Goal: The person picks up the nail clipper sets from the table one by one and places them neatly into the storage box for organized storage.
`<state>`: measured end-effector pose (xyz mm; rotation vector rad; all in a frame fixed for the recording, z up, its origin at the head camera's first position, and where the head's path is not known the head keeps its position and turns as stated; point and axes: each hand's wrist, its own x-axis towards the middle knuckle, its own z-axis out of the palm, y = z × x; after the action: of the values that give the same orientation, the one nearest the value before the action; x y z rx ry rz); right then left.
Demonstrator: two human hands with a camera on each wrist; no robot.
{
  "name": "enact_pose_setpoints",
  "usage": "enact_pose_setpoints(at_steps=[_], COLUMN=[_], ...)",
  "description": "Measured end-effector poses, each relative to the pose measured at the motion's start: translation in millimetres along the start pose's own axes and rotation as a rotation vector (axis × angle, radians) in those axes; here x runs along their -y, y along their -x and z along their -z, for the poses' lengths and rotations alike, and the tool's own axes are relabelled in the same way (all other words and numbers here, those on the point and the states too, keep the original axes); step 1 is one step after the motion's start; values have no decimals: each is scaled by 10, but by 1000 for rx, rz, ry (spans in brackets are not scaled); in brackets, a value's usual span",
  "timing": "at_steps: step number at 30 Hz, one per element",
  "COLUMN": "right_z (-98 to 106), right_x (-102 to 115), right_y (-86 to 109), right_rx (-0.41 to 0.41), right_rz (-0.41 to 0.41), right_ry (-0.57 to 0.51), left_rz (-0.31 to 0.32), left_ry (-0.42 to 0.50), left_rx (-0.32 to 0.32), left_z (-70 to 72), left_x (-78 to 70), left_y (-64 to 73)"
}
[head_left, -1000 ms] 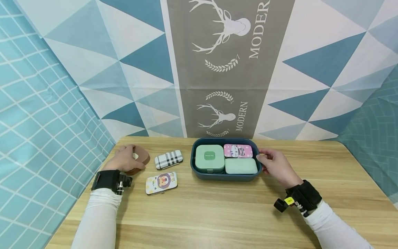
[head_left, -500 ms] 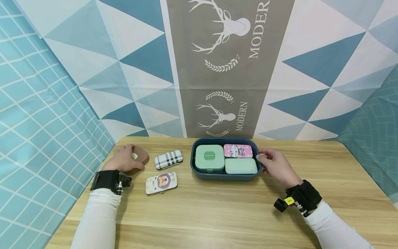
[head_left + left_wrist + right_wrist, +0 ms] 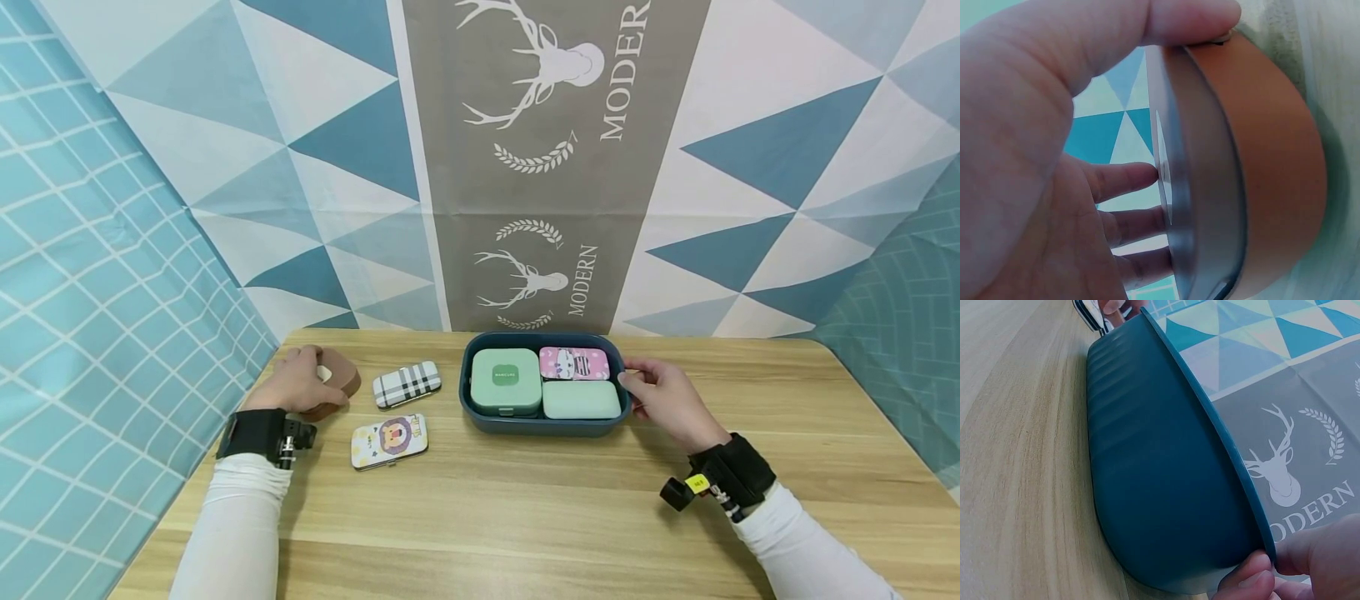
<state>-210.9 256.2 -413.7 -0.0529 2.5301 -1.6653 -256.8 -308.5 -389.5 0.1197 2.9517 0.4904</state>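
My left hand (image 3: 298, 383) grips a brown rounded case (image 3: 341, 374) at the table's far left. The left wrist view has the thumb on the near end of the case (image 3: 1279, 156) and fingertips (image 3: 1146, 174) against its other face. Just right of it lie a black-and-white plaid case (image 3: 407, 384) and a lion-print case (image 3: 389, 442). Pinched between my right thumb and fingers is the right rim of a dark blue bin (image 3: 543, 427); my right hand (image 3: 667, 398) stays outside it. The bin holds a square green case (image 3: 506, 382), a pink cartoon case (image 3: 574, 364) and a pale green case (image 3: 581, 400).
The wooden table (image 3: 480, 517) runs in front of the bin and both hands. Behind it hangs a patterned cloth (image 3: 525, 192) with deer heads and triangles. A blue gridded cloth (image 3: 90, 333) borders the left side.
My left hand and the brown case have shifted very slightly left. The right hand and the bin show no visible movement.
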Motion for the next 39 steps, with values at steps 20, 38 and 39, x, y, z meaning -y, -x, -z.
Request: enact_pose_setpoints(at_steps=[20, 38, 39], right_z=[3, -23, -24], right_x=[-4, -10, -12], right_y=[-6, -11, -12], right_rx=[-2, -6, -6], right_rz=[3, 16, 16], right_ry=[1, -11, -8], left_rz=[-60, -122, -126], left_ry=[-34, -35, -36], left_rx=[-88, -93, -93], left_z=[108, 196, 200], left_x=[-145, -289, -297], left_y=[56, 125, 131])
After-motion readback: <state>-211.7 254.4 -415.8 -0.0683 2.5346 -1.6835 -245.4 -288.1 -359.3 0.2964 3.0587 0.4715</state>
